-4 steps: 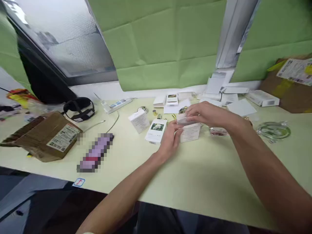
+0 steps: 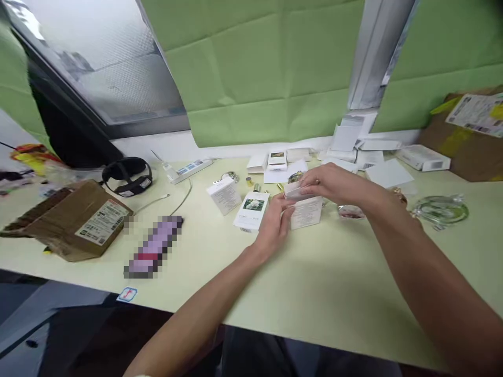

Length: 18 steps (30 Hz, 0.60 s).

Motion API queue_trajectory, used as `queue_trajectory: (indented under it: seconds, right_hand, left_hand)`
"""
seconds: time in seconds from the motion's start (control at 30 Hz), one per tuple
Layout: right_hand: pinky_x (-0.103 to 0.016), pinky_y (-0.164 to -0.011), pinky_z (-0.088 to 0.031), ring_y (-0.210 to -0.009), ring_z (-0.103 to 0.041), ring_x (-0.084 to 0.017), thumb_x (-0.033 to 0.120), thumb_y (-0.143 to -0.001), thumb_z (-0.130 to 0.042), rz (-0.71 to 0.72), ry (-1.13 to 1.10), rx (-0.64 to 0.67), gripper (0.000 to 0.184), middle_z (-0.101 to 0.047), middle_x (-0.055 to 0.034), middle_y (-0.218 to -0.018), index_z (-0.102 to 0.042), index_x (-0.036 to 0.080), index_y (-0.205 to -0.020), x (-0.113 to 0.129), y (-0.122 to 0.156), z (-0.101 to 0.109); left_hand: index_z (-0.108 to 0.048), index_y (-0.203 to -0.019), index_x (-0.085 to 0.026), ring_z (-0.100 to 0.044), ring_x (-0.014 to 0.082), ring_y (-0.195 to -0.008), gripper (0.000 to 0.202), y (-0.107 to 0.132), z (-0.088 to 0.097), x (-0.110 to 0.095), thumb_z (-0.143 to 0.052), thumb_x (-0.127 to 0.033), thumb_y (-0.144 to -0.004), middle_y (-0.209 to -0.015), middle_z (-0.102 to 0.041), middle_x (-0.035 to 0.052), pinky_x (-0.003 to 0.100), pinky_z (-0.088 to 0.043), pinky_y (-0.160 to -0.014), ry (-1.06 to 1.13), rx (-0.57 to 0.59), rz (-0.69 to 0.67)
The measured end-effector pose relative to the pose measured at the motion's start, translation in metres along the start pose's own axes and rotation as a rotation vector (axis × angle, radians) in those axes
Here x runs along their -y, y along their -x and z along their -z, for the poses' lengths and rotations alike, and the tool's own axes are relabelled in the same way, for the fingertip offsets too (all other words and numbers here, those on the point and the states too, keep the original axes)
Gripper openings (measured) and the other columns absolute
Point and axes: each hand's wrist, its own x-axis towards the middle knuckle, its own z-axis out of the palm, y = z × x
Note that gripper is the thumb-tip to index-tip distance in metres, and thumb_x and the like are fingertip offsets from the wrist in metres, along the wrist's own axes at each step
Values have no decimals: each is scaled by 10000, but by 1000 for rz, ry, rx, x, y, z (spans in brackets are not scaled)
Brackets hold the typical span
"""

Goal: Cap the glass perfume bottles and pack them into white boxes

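A small white carton (image 2: 306, 210) stands on the pale green table (image 2: 314, 283) in the middle of the view. My left hand (image 2: 275, 224) grips its left side with curled fingers. My right hand (image 2: 334, 184) pinches the carton's open top flap from above. Just left of it lie a flat white box with a flower picture (image 2: 251, 210) and another white box (image 2: 224, 194) standing tilted.
A brown cardboard parcel (image 2: 74, 219) and a blurred purple object (image 2: 153, 246) lie at the left. A black headset (image 2: 128, 175) and power strip (image 2: 188, 168) sit behind. Several white boxes (image 2: 353, 152) crowd the back; a glass ashtray (image 2: 442, 210) and a large cardboard box (image 2: 467, 136) are right.
My right hand has shifted very slightly on the carton's top; everything else is still.
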Motion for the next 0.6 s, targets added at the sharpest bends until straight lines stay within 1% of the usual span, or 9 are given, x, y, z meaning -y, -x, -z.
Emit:
queue_trajectory:
  seconds: [0.17,0.3,0.4,0.5,0.6]
  right_hand:
    - [-305,-617,-337,-663,-524,-178,392,-885,-533,-81,67,10,279,-655,-42,-724,-715,206,-785,2,0,-1]
    - [-297,-578,-305,-600,-462,-152,334,-886,-516,-119,100,25,272,-591,-16,-626,-673,205,-704,3,-1,0]
    - [-293,-548,-276,-575,-430,-144,353,-870,-541,-141,122,41,287,-532,-6,-586,-617,204,-637,5,-1,0]
    - [-288,-535,-252,-555,-415,-130,382,-845,-588,-159,133,73,259,-524,-3,-614,-612,207,-656,11,3,1]
    - [-289,-517,-216,-512,-370,-112,452,-882,-537,-213,165,91,339,-506,-1,-611,-593,205,-656,20,6,-1]
  left_hand:
    - [-464,-1226,-252,-493,195,-1253,261,0,0,-4,-485,-290,-969,-1339,-456,97,359,-512,-974,23,33,62]
    - [-463,-1227,-259,-498,199,-1244,251,0,-1,-2,-461,-289,-978,-1344,-448,97,376,-528,-965,53,42,74]
    - [-458,-1210,-256,-503,201,-1225,232,0,0,1,-448,-293,-981,-1327,-458,99,379,-538,-944,78,29,78]
    - [-432,-1211,-252,-498,197,-1217,223,0,1,4,-423,-283,-990,-1293,-473,103,373,-540,-930,110,18,72]
    - [-405,-1230,-251,-477,199,-1239,243,-1,3,3,-424,-286,-990,-1283,-469,105,380,-523,-955,129,42,69]
